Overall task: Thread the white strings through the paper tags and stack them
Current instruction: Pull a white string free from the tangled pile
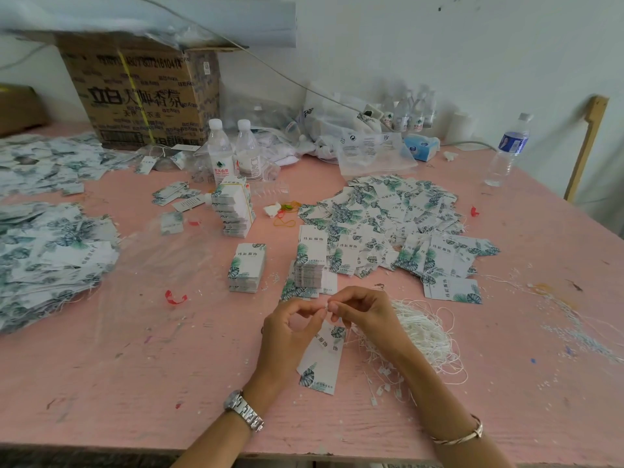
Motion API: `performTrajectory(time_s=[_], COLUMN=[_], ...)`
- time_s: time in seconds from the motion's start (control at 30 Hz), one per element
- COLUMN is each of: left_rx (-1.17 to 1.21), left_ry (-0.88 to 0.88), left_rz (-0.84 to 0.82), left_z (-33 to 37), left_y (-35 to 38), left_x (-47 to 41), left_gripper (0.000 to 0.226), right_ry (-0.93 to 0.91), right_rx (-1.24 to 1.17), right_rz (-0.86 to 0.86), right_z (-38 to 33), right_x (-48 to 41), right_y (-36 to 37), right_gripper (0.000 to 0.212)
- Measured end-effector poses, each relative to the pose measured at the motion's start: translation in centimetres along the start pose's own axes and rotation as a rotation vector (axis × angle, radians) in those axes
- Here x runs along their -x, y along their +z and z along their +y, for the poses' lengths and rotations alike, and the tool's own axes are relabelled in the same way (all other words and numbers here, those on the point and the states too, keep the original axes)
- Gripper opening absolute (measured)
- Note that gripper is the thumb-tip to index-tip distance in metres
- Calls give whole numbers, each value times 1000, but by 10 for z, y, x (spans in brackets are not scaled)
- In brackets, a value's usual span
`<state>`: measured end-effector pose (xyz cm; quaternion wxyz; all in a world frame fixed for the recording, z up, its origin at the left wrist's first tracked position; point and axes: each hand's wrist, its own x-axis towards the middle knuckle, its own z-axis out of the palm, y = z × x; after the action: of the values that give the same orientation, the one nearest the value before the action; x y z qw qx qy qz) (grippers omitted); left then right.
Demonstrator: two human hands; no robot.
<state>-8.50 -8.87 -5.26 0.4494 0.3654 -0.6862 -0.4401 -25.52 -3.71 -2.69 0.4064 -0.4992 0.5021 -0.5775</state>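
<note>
Threading is the step in hand. A pair of paper tags [322, 361] hangs low and centre in the frame, just under the two hands, top edge hidden behind the fingers and lower end resting on the pink counter [135, 366]. Above them the left grip [287, 332] and right grip [368, 315] meet fingertip to fingertip, both nearly closed in a fine pinch on a small white bit that I take to be the end of a white string [327, 305]. Which grip also carries the tags I cannot tell.

Whether the string has passed the hole is hidden, so I judge the threading to be mid-way. The next move likely calls for drawing the string through, fastening its ends, and then laying the tags on a pile.

Just right of the hands lies the tangled bundle of loose strings [423, 332], touching the right wrist. Above the hands stand two squared stacks [310, 265] of unstrung tags, the other stack [248, 268] to its left. A wide fanned heap [388, 217] spreads to the upper right of centre, and further heaps [50, 258] lie along the left edge. Behind, a column of banded packs [236, 211], water bottles [219, 150] and a cardboard box [141, 96] fill the upper left.
</note>
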Motion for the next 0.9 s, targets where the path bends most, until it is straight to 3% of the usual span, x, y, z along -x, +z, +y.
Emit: performTrajectory(time_s=[0.57,0.9], left_rx=[49,-45], left_ry=[-32,58], left_rz=[-38,-55], left_z=[2,8], left_y=[0,-1], left_x=[1,0], left_gripper=[15,14], right_ry=[-4,4], right_rx=[7,44], right_rz=[-16,-73], right_z=[0,1], right_x=[1,1], right_y=[1,1], right_gripper=[11,14])
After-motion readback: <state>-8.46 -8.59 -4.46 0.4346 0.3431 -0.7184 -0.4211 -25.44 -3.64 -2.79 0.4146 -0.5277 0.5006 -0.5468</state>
